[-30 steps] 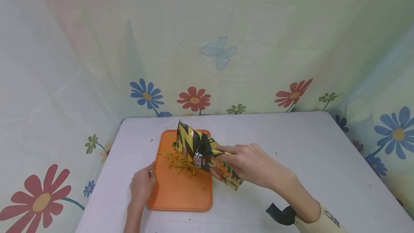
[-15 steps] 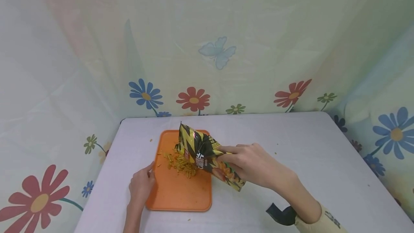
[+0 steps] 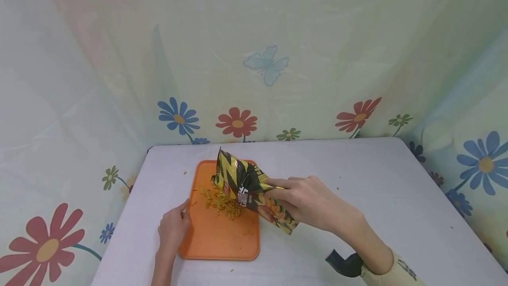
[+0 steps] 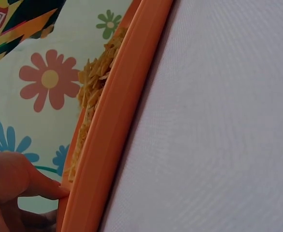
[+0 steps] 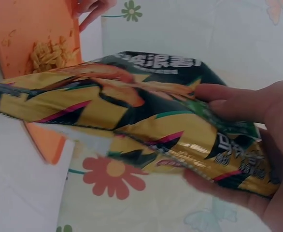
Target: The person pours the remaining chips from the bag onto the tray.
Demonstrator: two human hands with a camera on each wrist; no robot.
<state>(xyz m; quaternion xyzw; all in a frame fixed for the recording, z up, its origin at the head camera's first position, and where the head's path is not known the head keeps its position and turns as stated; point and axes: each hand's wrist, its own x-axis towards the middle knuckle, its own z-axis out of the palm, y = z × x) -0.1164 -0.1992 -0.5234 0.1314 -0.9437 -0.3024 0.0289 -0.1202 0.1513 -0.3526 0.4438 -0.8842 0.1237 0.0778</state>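
A black and yellow chip bag (image 3: pixel 242 187) is tilted over the orange tray (image 3: pixel 218 242), its upper left end over the tray's far half. My right hand (image 3: pixel 313 200) grips the bag from the right; in the right wrist view, fingers lie on its printed face and others pass beneath (image 5: pixel 272 111). Below the bag, a heap of yellow chip pieces (image 3: pixel 224 204) lies on the tray. My left hand (image 3: pixel 173 226) pinches the tray's left rim; the left wrist view has its fingertips right at the orange edge (image 4: pixel 93 159).
The tray stands on a white-covered table (image 3: pixel 325 162), with a few crumbs (image 3: pixel 184 172) scattered around it. A dark curved strap (image 3: pixel 344 264) hangs by the right forearm. Behind and at the sides hangs a flower-printed curtain (image 3: pixel 317 57).
The bag shifts slightly right and down, then back up left, as the right hand shakes it a little. The left hand stays at the tray's rim.
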